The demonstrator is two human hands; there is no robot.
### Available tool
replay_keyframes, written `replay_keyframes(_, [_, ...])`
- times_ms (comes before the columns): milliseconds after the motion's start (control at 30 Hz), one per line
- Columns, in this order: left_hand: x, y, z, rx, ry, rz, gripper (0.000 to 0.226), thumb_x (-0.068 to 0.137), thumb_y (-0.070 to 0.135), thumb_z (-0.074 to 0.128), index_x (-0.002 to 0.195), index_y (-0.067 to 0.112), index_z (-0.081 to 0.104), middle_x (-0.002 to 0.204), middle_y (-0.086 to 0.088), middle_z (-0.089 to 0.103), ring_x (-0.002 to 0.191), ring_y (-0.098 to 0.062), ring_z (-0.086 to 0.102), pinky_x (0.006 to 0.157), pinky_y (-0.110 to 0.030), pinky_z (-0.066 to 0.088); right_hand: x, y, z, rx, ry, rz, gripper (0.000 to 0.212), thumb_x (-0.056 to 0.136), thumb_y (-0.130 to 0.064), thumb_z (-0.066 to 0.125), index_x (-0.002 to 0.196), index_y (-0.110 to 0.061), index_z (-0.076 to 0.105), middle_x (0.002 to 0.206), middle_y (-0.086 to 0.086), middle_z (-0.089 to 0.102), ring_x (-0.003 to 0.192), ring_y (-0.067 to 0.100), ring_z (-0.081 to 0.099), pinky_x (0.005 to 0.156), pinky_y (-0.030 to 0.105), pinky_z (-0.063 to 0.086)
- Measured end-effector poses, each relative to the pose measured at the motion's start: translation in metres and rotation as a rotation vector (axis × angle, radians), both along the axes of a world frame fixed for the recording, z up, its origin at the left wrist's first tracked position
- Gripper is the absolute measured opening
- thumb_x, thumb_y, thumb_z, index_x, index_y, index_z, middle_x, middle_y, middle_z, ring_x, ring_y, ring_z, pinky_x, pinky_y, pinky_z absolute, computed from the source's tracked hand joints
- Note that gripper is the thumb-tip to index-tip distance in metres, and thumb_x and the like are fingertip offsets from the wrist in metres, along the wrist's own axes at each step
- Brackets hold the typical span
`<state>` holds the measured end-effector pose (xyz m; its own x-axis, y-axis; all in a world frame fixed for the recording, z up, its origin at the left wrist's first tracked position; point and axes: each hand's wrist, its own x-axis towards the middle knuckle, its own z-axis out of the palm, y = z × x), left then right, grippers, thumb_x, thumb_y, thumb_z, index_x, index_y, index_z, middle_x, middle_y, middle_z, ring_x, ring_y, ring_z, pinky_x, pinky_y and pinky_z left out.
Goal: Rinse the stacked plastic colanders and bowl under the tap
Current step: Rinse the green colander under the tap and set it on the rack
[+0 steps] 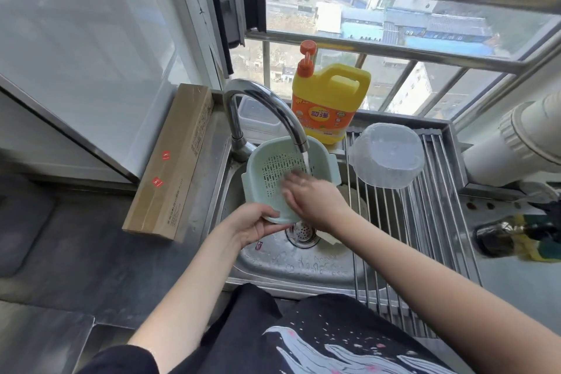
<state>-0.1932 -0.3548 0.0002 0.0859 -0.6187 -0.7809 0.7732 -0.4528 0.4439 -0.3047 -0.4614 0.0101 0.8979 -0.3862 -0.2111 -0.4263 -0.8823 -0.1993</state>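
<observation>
A pale green plastic colander is tilted toward me over the steel sink, under the running tap. My left hand grips its near rim from below. My right hand lies inside it, fingers spread on the slotted bottom, where the water stream lands. A clear plastic bowl sits upside down on the roll-up drying rack to the right of the sink.
A yellow detergent jug stands on the sill behind the sink. A long cardboard box lies along the left counter. A white pipe and a sponge are at the right. The drain strainer shows below the colander.
</observation>
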Motion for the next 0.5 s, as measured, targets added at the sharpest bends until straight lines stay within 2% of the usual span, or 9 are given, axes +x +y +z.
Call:
replay_keyframes(33, [-0.002,-0.001,-0.001,-0.005,0.027,-0.01,0.039,0.088,-0.021,0.034,0.118,-0.002,0.048,0.102,-0.021,0.063,0.087,-0.035,0.065,0.063,-0.038,0.061,0.007,0.002,-0.001,-0.024,0.0,-0.173,0.053,0.101,-0.037,0.027,0.149,-0.013,0.028,0.156,0.007,0.026,0.141,0.028,0.029,0.107,0.046,0.038])
replay_keyframes(100, [-0.007,-0.003,-0.005,-0.024,0.066,-0.021,0.038,0.087,-0.022,0.034,0.116,-0.003,0.05,0.098,-0.02,0.066,0.081,-0.033,0.069,0.062,-0.039,0.061,0.018,0.007,-0.003,-0.006,0.135,-0.36,0.068,0.098,-0.045,0.029,0.153,-0.014,0.003,0.161,0.008,0.001,0.147,0.03,-0.002,0.116,0.053,0.009])
replay_keyframes(133, [-0.009,-0.003,-0.007,-0.035,0.073,-0.03,0.036,0.086,-0.022,0.033,0.112,-0.004,0.051,0.09,-0.018,0.068,0.075,-0.03,0.071,0.064,-0.04,0.061,0.02,0.009,-0.006,-0.008,0.203,-0.318,0.071,0.097,-0.05,0.026,0.153,-0.017,-0.003,0.16,0.005,-0.008,0.146,0.03,-0.015,0.115,0.058,-0.003])
replay_keyframes(167, [-0.012,-0.003,-0.008,-0.045,0.074,-0.042,0.032,0.086,-0.022,0.032,0.106,-0.005,0.052,0.08,-0.015,0.069,0.071,-0.026,0.072,0.067,-0.042,0.06,0.021,0.011,-0.007,-0.002,0.254,-0.216,0.068,0.098,-0.052,0.02,0.153,-0.021,-0.005,0.16,0.001,-0.012,0.145,0.027,-0.02,0.11,0.065,-0.01])
replay_keyframes(233, [-0.015,-0.002,-0.011,-0.054,0.079,-0.064,0.029,0.087,-0.021,0.032,0.098,-0.006,0.054,0.077,-0.015,0.069,0.07,-0.024,0.072,0.071,-0.041,0.059,0.015,0.009,-0.007,0.045,0.313,-0.01,0.059,0.1,-0.048,0.012,0.153,-0.027,-0.002,0.16,-0.008,-0.009,0.146,0.016,-0.015,0.1,0.074,-0.015])
replay_keyframes(300, [-0.018,-0.001,-0.013,-0.051,0.093,-0.057,0.032,0.088,-0.02,0.031,0.093,-0.006,0.059,0.077,-0.015,0.068,0.069,-0.024,0.072,0.069,-0.039,0.059,0.01,0.002,-0.002,0.104,0.334,0.119,0.055,0.102,-0.042,0.013,0.153,-0.024,0.005,0.16,-0.009,0.001,0.148,0.011,-0.003,0.105,0.07,-0.013])
replay_keyframes(367, [-0.02,-0.001,-0.013,-0.037,0.096,-0.038,0.039,0.089,-0.02,0.03,0.088,-0.004,0.065,0.068,-0.01,0.069,0.066,-0.021,0.071,0.071,-0.04,0.057,0.007,-0.004,0.006,0.14,0.362,0.248,0.052,0.104,-0.037,0.018,0.151,-0.016,0.021,0.159,0.001,0.017,0.146,0.017,0.014,0.117,0.048,0.005])
replay_keyframes(433, [-0.019,-0.001,-0.012,-0.022,0.076,-0.022,0.037,0.088,-0.021,0.03,0.107,-0.005,0.057,0.09,-0.018,0.069,0.079,-0.03,0.07,0.067,-0.04,0.06,0.001,-0.01,0.013,0.224,0.331,0.247,0.048,0.104,-0.036,0.024,0.144,-0.013,0.038,0.154,0.007,0.031,0.139,0.023,0.032,0.111,0.036,0.026])
replay_keyframes(500, [-0.017,-0.003,-0.011,0.004,0.046,-0.013,0.042,0.086,-0.021,0.031,0.122,-0.004,0.048,0.113,-0.027,0.061,0.089,-0.038,0.066,0.061,-0.038,0.061,-0.002,-0.012,0.01,0.202,0.195,0.12,0.048,0.103,-0.036,0.028,0.144,-0.015,0.04,0.155,0.004,0.031,0.14,0.023,0.031,0.113,0.037,0.025])
